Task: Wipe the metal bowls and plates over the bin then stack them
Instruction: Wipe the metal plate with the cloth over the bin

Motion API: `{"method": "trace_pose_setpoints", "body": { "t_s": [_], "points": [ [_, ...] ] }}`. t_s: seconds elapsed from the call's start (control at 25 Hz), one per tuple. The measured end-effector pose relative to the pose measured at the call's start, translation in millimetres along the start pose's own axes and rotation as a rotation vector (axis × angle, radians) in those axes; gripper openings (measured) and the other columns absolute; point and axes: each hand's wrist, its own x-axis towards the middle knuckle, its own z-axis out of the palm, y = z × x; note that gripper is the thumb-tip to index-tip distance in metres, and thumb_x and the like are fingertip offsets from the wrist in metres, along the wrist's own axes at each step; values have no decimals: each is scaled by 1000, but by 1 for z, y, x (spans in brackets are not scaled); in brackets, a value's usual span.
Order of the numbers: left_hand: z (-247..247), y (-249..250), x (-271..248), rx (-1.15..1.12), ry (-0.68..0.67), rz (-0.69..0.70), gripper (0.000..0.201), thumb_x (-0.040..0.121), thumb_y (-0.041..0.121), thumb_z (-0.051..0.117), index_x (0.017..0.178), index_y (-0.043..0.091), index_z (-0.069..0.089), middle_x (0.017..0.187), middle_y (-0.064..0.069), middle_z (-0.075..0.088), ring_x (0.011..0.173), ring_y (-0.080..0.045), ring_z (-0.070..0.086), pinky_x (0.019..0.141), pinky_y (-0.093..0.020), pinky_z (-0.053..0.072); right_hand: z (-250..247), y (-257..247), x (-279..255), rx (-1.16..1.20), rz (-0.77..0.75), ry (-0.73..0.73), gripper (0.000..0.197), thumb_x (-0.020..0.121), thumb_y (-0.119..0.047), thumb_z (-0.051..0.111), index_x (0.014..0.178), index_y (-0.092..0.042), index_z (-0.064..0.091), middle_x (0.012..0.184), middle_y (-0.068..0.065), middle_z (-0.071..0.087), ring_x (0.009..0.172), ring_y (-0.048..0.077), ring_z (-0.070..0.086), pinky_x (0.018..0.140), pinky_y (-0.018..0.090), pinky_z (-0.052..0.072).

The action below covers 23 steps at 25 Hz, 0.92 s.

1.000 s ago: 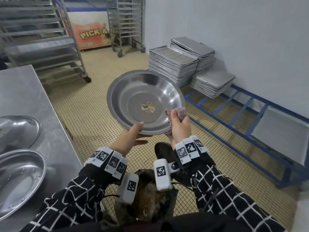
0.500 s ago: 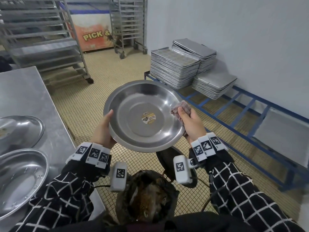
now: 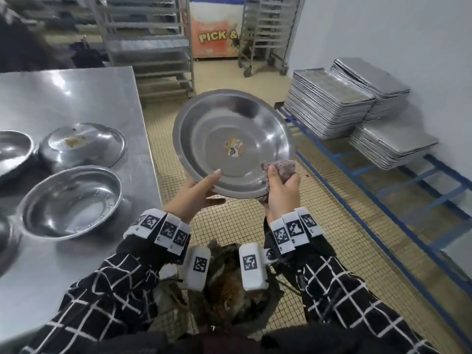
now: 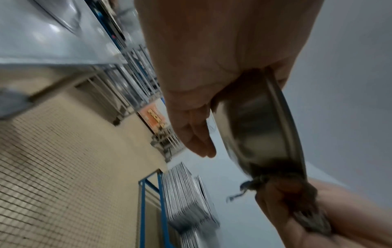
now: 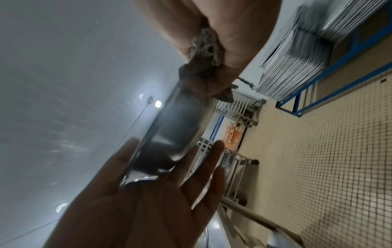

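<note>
A round metal bowl (image 3: 232, 144) with a sticker at its centre is held tilted toward me above the bin (image 3: 229, 290). My left hand (image 3: 212, 187) holds its lower left rim, thumb inside and fingers spread behind the bowl (image 5: 176, 127). My right hand (image 3: 282, 182) grips a reddish cloth (image 3: 281, 167) and pinches it over the lower right rim. The left wrist view shows the bowl (image 4: 254, 125) edge-on with the cloth (image 4: 282, 184) wrapped on its rim. The bin holds a dark bag with brown food waste.
A steel table (image 3: 76, 93) stands at the left. On it are an upturned bowl (image 3: 81, 144) with food residue, an upright bowl (image 3: 71, 200) and another bowl (image 3: 12, 149) at the edge. Stacked baking trays (image 3: 327, 103) sit on a blue frame at the right. Wheeled racks (image 3: 153, 47) stand behind.
My left hand shifted from the bowl's left rim to its lower rim. The right hand slid the cloth along the rim toward me. My view swung left over the table.
</note>
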Motion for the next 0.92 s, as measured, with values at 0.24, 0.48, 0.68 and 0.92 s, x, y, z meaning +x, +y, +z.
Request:
{"method": "trace_pose_setpoints", "body": {
  "t_s": [0.24, 0.48, 0.68, 0.92],
  "points": [
    [-78, -8, -64, -73, 414, 89, 38, 94, 43, 50, 121, 17, 53, 94, -5, 70, 76, -16, 72, 65, -29, 58, 35, 10, -22, -173, -28, -277, 19, 94, -30, 57, 105, -18, 47, 101, 4, 62, 96, 24, 64, 86, 49, 54],
    [-172, -2, -146, 33, 775, 180, 46, 96, 56, 38, 120, 22, 57, 99, -4, 72, 88, -22, 71, 80, -41, 56, 123, 15, -74, -277, -45, -569, 30, 94, -32, 55, 116, -12, 48, 102, 6, 62, 94, 26, 65, 84, 49, 55],
    [-260, 14, -207, 56, 947, 242, 19, 101, 29, 44, 96, 19, 59, 66, 9, 68, 60, -6, 67, 56, -22, 53, 223, 25, -125, -344, -105, -704, 40, 90, -43, 56, 119, -16, 47, 105, 6, 63, 96, 28, 64, 87, 50, 53],
    [-398, 42, -280, 139, 929, 174, 8, 98, 16, 51, 104, 20, 54, 86, 0, 68, 70, -11, 70, 57, -23, 57, 360, 46, -187, -572, -178, -892, 44, 90, -49, 49, 117, -14, 48, 106, 8, 63, 96, 29, 63, 91, 49, 51]
  ]
}}
